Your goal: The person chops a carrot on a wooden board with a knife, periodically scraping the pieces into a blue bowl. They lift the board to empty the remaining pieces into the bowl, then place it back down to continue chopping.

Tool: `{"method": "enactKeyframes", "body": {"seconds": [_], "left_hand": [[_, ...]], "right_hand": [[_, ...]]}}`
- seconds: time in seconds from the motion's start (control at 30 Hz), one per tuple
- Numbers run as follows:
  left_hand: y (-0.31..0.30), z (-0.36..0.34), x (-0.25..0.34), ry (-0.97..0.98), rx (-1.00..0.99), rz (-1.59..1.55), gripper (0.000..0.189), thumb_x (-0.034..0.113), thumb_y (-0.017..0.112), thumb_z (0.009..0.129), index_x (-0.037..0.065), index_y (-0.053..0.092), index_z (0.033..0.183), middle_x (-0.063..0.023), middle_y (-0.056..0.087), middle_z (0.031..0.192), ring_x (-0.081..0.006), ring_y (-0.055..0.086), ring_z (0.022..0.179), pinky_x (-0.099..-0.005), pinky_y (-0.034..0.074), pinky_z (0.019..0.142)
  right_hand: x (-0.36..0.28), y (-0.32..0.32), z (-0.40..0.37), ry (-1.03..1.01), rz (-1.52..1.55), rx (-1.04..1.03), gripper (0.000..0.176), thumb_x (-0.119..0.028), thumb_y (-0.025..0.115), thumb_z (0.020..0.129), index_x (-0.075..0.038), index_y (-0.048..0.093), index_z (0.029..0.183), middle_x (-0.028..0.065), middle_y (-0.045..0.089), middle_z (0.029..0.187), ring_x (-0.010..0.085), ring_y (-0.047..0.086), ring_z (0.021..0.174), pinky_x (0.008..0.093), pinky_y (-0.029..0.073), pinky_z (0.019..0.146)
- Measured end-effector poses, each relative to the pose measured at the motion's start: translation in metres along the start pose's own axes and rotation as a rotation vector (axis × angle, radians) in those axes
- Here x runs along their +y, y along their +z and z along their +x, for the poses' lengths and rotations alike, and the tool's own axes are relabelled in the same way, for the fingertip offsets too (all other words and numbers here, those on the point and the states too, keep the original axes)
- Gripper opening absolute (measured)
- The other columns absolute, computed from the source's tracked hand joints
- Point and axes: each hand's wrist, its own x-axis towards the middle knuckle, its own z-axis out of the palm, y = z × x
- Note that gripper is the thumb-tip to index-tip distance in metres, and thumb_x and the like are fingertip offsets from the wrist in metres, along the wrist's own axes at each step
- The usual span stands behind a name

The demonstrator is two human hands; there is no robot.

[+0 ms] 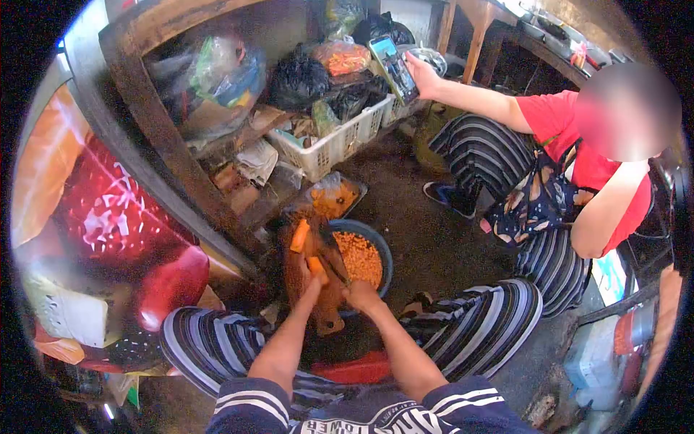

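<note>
My left hand (316, 277) is closed around an orange carrot piece (314, 265) on a brown wooden cutting board (330, 322). Another carrot piece (301, 236) lies farther up the board. In my right hand (359, 294) is the handle of a knife (335, 265), its blade pointing away from me beside the held carrot. Right of the board stands a blue-grey basin (388, 269) with many small diced carrot bits (358, 254) in it. Beyond the board sits a clear plastic tray or bag (354, 189) with orange pieces.
Across from me on the right, a seated person in a red shirt (538, 116) holds up a phone (394, 69). A white plastic crate (336, 148) and several filled bags (300, 76) sit under a wooden shelf. A wooden post (170, 137) slants down at the left.
</note>
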Motion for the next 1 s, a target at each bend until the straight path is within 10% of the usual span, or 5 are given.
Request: {"method": "enactKeyframes", "body": {"seconds": [0.23, 0.8, 1.0], "left_hand": [[0.004, -0.02, 0.042, -0.173, 0.094, -0.629, 0.059, 0.029, 0.039, 0.089, 0.003, 0.015, 0.137, -0.0092, 0.018, 0.142, -0.0212, 0.016, 0.131, -0.0329, 0.013, 0.107], [0.005, -0.01, -0.026, -0.09, 0.029, -0.735, 0.05, 0.027, 0.03, 0.093, 0.002, 0.02, 0.136, -0.0084, 0.017, 0.143, -0.0192, 0.015, 0.132, -0.0315, 0.01, 0.108], [0.008, -0.019, 0.037, -0.186, 0.03, -0.68, 0.056, 0.029, 0.03, 0.092, 0.004, 0.012, 0.138, -0.0063, 0.011, 0.145, -0.0178, 0.012, 0.132, -0.0294, 0.009, 0.107]], "right_hand": [[0.002, 0.017, 0.001, -0.074, -0.09, 0.187, 0.038, -0.03, 0.052, 0.08, 0.006, 0.059, 0.089, 0.0277, 0.059, 0.087, 0.0403, 0.057, 0.086, 0.0458, 0.046, 0.074], [0.011, 0.053, 0.003, -0.103, -0.106, 0.291, 0.024, -0.022, 0.054, 0.08, 0.002, 0.057, 0.082, 0.0241, 0.058, 0.074, 0.0394, 0.058, 0.071, 0.047, 0.046, 0.062], [-0.001, 0.046, -0.01, -0.159, -0.065, 0.32, 0.025, -0.021, 0.053, 0.081, 0.004, 0.052, 0.085, 0.0257, 0.058, 0.073, 0.0415, 0.057, 0.071, 0.0478, 0.046, 0.063]]}}
